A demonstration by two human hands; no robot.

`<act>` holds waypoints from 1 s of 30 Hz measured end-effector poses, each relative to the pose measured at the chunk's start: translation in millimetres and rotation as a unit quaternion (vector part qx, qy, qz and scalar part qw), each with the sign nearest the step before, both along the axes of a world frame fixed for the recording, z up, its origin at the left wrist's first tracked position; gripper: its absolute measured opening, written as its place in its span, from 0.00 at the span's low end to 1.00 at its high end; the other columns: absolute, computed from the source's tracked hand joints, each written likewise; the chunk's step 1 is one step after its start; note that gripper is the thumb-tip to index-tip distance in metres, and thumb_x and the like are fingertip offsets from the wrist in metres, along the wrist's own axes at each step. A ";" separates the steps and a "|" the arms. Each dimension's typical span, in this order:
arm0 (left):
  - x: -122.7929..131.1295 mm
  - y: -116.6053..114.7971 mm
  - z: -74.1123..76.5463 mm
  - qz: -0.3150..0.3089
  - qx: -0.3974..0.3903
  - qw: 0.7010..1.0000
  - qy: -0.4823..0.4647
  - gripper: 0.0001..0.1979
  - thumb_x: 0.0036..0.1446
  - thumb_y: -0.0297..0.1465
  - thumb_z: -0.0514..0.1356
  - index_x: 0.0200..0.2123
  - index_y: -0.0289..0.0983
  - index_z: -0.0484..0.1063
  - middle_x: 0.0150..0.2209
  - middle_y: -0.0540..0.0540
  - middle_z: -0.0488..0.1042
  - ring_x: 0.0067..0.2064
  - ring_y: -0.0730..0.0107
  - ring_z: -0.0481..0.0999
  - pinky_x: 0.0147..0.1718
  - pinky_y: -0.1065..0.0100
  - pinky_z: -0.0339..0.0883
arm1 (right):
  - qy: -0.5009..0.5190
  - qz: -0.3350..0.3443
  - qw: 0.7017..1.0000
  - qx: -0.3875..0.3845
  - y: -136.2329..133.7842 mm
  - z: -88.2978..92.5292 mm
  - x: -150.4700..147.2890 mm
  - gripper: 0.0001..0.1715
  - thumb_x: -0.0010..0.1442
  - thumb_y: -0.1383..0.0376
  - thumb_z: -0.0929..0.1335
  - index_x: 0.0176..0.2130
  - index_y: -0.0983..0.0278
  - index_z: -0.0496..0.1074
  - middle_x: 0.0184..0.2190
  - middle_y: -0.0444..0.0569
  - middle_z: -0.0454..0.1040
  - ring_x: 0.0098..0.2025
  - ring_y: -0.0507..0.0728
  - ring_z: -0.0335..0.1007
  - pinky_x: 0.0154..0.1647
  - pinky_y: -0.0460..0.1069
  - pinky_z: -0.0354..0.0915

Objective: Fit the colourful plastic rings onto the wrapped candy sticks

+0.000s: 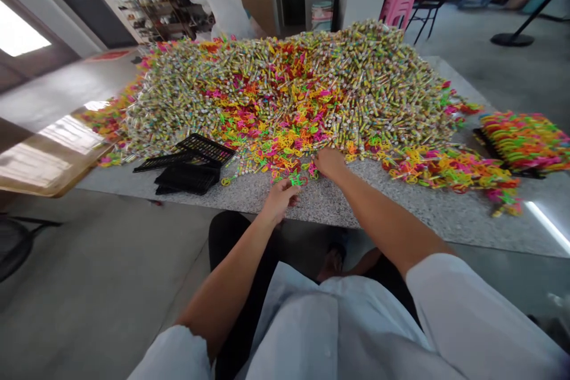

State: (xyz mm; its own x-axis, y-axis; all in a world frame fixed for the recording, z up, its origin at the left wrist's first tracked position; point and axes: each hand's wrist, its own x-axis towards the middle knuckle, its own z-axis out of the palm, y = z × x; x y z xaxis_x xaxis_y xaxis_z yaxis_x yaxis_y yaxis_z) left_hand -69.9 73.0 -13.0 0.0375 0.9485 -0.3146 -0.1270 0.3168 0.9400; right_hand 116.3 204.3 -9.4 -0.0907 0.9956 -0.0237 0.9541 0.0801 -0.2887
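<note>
A huge heap of small wrapped tubes [312,77] covers the grey speckled table [338,205], with bright plastic ring-shaped pieces [276,130] in pink, green, orange and yellow mixed through its middle and front. My left hand [280,196] rests near the table's front edge with its fingers curled on a green plastic piece [295,179]. My right hand [328,163] reaches into the front of the pile, knuckles up, fingers bent down among the coloured pieces; what they hold is hidden.
Several black plastic trays [191,166] lie at the front left. On the right a black tray [525,142] holds rows of coloured pieces, with more loose ones [458,169] beside it. A wooden table [48,130] adjoins on the left. Chairs and a fan stand behind.
</note>
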 end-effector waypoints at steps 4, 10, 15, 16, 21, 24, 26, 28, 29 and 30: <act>-11.4 -11.3 8.7 0.019 -0.045 0.996 -0.070 0.17 0.48 0.33 0.69 0.40 0.38 0.69 0.32 0.50 0.76 0.27 0.72 0.77 0.21 0.73 0.66 | 0.005 -0.011 1.000 -0.009 9.9 0.0 -17.9 0.21 0.64 0.63 0.68 0.50 0.76 0.78 0.49 0.73 0.77 0.53 0.71 0.75 0.53 0.59 0.67; -21.9 -20.8 16.0 0.018 -0.030 0.994 -0.103 0.17 0.51 0.37 0.70 0.41 0.37 0.72 0.38 0.44 0.80 0.29 0.70 0.79 0.22 0.72 0.69 | 0.160 -0.073 0.981 0.083 -8.6 10.8 -12.8 0.14 0.62 0.62 0.67 0.43 0.68 0.76 0.40 0.61 0.80 0.44 0.65 0.77 0.46 0.55 0.70; -15.5 -17.6 17.0 0.040 -0.028 0.988 -0.148 0.19 0.50 0.38 0.72 0.42 0.37 0.74 0.40 0.42 0.81 0.31 0.69 0.79 0.24 0.71 0.70 | 0.565 -0.051 0.822 0.034 -88.5 13.9 -6.4 0.11 0.58 0.58 0.68 0.41 0.59 0.67 0.27 0.43 0.75 0.22 0.54 0.67 0.23 0.48 0.64; -11.9 -16.5 16.6 0.047 -0.027 0.986 -0.159 0.19 0.50 0.38 0.73 0.42 0.36 0.75 0.40 0.42 0.81 0.32 0.69 0.80 0.26 0.71 0.71 | 0.622 -0.035 0.782 -0.003 -108.2 12.2 -7.9 0.12 0.58 0.58 0.69 0.41 0.58 0.66 0.27 0.42 0.75 0.20 0.53 0.65 0.20 0.47 0.62; 11.2 -15.3 14.3 0.063 -0.019 0.974 -0.219 0.17 0.47 0.35 0.75 0.37 0.35 0.76 0.35 0.47 0.79 0.34 0.69 0.79 0.33 0.67 0.74 | 0.748 -0.050 0.660 -0.055 -171.0 -1.7 -22.2 0.14 0.57 0.57 0.71 0.41 0.58 0.67 0.30 0.42 0.76 0.21 0.51 0.65 0.20 0.46 0.63; 21.1 -18.0 13.2 0.057 -0.022 0.971 -0.233 0.17 0.45 0.33 0.76 0.35 0.35 0.75 0.33 0.49 0.77 0.32 0.71 0.77 0.31 0.68 0.73 | 0.751 -0.066 0.657 -0.027 -174.4 -7.9 -21.7 0.12 0.57 0.58 0.70 0.40 0.59 0.68 0.38 0.45 0.77 0.29 0.52 0.71 0.25 0.47 0.68; 24.0 -19.7 12.2 0.061 -0.025 0.970 -0.233 0.18 0.44 0.32 0.76 0.35 0.35 0.74 0.32 0.50 0.76 0.31 0.72 0.76 0.30 0.68 0.73 | 0.732 -0.077 0.677 -0.008 -171.6 -9.7 -15.7 0.11 0.56 0.59 0.70 0.38 0.59 0.67 0.43 0.47 0.78 0.35 0.54 0.74 0.30 0.48 0.71; 24.6 -20.5 11.3 0.062 -0.026 0.969 -0.238 0.18 0.43 0.31 0.76 0.36 0.36 0.74 0.31 0.51 0.76 0.30 0.72 0.76 0.31 0.67 0.73 | 0.693 -0.073 0.717 -0.006 -170.1 -9.6 -7.6 0.11 0.57 0.60 0.70 0.38 0.59 0.66 0.40 0.47 0.78 0.37 0.56 0.75 0.33 0.50 0.72; 24.5 -20.7 11.0 0.059 -0.026 0.968 -0.241 0.19 0.44 0.30 0.76 0.37 0.36 0.73 0.30 0.51 0.75 0.29 0.72 0.76 0.31 0.67 0.73 | 0.665 -0.064 0.744 -0.008 -170.4 -8.9 -3.7 0.11 0.57 0.60 0.70 0.39 0.59 0.66 0.37 0.46 0.78 0.36 0.56 0.74 0.34 0.51 0.71; 24.3 -20.6 10.8 0.056 -0.024 0.968 -0.245 0.19 0.44 0.30 0.75 0.37 0.36 0.73 0.30 0.52 0.75 0.29 0.73 0.76 0.32 0.67 0.73 | 0.634 -0.049 0.772 -0.010 -171.6 -7.8 -0.1 0.12 0.57 0.60 0.70 0.40 0.59 0.67 0.35 0.45 0.77 0.35 0.56 0.74 0.35 0.51 0.71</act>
State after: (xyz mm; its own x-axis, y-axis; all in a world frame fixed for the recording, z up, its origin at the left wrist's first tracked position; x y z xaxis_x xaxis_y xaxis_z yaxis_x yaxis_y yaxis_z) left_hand -45.6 52.4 -2.2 0.0915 0.9397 -0.3297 -0.5899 0.3179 0.7423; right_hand 116.2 32.8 -17.2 0.0226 0.9997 0.0068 -0.0944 0.0089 -0.9955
